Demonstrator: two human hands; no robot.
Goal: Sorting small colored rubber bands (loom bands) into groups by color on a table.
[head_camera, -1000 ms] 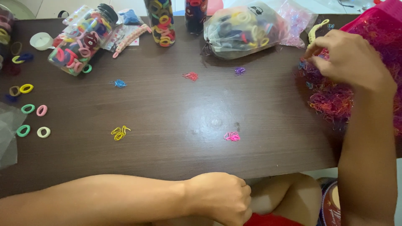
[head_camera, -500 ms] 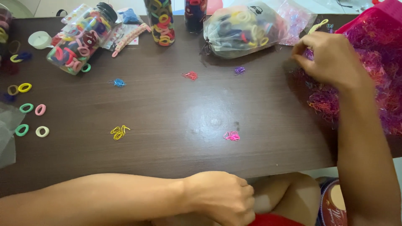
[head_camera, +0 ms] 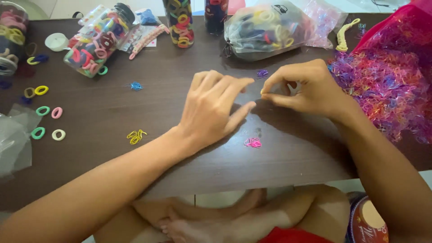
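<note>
My left hand rests on the dark wooden table with its fingers spread, holding nothing. My right hand is just to its right, thumb and forefinger pinched together at the table surface; anything between them is too small to see. A big heap of tiny purple, pink and orange elastic bands lies by my right wrist. Small clusters of bands sit on the table: pink below both hands, purple beyond my right fingers, yellow and blue to the left.
A clear bag of hair ties, two upright tubes and a tipped jar of coloured ties line the far edge. Loose ring ties and a plastic bag lie at left. My legs show below the table's near edge.
My left hand rose from below the table's near edge onto the table middle and opened. My right hand moved left, away from the heap of bands, with fingers pinched.
</note>
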